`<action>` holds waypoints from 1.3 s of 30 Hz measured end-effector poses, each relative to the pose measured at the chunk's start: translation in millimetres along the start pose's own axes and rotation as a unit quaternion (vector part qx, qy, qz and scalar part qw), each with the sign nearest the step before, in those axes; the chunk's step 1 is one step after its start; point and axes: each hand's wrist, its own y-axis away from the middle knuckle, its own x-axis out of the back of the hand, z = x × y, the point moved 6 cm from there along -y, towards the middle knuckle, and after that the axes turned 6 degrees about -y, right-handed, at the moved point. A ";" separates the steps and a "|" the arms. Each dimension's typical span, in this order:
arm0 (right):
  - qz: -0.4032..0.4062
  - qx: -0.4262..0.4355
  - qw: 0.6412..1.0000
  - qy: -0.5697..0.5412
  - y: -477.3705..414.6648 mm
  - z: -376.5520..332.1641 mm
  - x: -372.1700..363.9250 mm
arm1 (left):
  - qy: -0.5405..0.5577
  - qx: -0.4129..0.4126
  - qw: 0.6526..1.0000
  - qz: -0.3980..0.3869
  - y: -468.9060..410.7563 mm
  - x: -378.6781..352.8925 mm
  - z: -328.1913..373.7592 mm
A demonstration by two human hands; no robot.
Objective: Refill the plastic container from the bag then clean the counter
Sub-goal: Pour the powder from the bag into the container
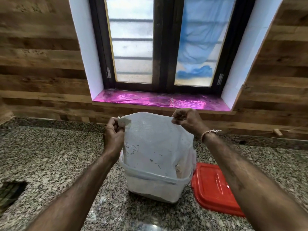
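A translucent white plastic bag [155, 144] hangs upside down over a clear plastic container [156, 187] on the granite counter [50, 160]. The bag's lower end reaches down inside the container. My left hand [114, 132] pinches the bag's upper left corner. At the upper right corner my right hand [186, 120] grips the bag, a thread band on its wrist. The bag hides what lies in the container.
A red lid [211, 189] lies flat on the counter just right of the container. A dark patterned cloth [10, 192] sits at the counter's left edge. Behind stands a wood-panelled wall with a window and a purple-lined sill [158, 99].
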 end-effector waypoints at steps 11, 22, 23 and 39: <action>0.056 -0.011 0.998 -0.006 -14.7 15.4 10.2 | 0.010 0.013 0.997 -0.075 3.6 5.8 -0.8; -0.059 0.015 0.993 -0.099 -19.5 -3.7 -12.1 | -0.019 -0.007 1.000 0.007 20.0 0.5 -20.8; -0.065 0.027 0.993 -0.093 -20.5 -13.7 -16.6 | -0.023 -0.003 1.000 0.009 20.0 0.1 -22.9; -0.117 0.124 0.984 0.043 -55.4 -117.2 -89.0 | -0.015 0.008 1.000 -0.004 30.3 1.4 -21.9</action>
